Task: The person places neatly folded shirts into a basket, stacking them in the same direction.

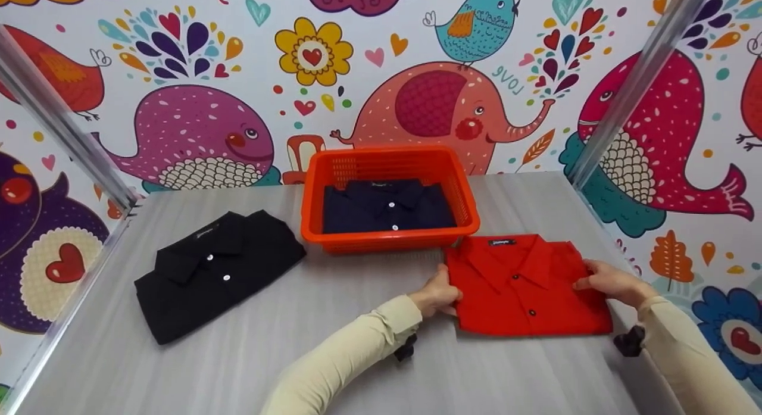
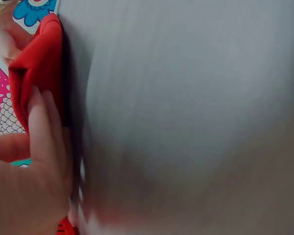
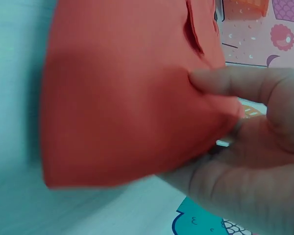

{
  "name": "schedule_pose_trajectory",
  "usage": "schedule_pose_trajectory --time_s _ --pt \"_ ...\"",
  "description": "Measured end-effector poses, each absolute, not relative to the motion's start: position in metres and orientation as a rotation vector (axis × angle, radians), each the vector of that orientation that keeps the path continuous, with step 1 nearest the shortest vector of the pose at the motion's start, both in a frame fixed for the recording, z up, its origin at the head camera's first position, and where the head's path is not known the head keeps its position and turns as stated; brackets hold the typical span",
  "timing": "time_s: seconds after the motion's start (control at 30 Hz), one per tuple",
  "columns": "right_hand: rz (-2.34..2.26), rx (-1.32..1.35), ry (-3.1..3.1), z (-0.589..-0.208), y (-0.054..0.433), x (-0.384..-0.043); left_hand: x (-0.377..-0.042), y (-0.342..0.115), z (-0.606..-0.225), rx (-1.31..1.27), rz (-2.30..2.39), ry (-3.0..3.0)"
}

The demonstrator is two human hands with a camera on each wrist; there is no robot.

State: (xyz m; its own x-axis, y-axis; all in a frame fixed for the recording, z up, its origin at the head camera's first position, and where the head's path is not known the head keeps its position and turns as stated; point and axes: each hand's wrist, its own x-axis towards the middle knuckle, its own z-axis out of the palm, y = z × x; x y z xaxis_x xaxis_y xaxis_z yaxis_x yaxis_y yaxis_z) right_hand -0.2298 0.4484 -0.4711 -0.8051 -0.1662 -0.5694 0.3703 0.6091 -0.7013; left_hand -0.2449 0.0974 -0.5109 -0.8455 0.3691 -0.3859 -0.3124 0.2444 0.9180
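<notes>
A folded red shirt with a collar and dark buttons lies at the right of the table, between both hands. At its left edge my left hand holds the fabric; in the left wrist view, the fingers lie along the fold. My right hand grips the opposite edge. Seen from the right wrist, its thumb presses on top of the red cloth while the other fingers go underneath, partly hidden.
An orange basket at the back holds a folded navy shirt. To the left, a folded black shirt lies at an angle on the grey table. A patterned wall and metal posts bound the table.
</notes>
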Motion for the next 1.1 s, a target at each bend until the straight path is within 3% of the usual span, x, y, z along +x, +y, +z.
schedule_pose_trajectory --time_s 0.57,0.9,1.1 --pt "-1.200 0.039 2.251 -0.471 0.417 -0.211 -0.244 0.064 -0.510 0.120 1.526 2.022" --pt "-1.184 -0.081 2.342 -0.463 0.399 -0.194 -0.218 0.039 -0.497 0.217 1.536 2.008" --pt "-1.208 -0.307 2.392 -0.461 0.389 -0.188 -0.200 0.018 -0.488 0.297 1.582 2.020"
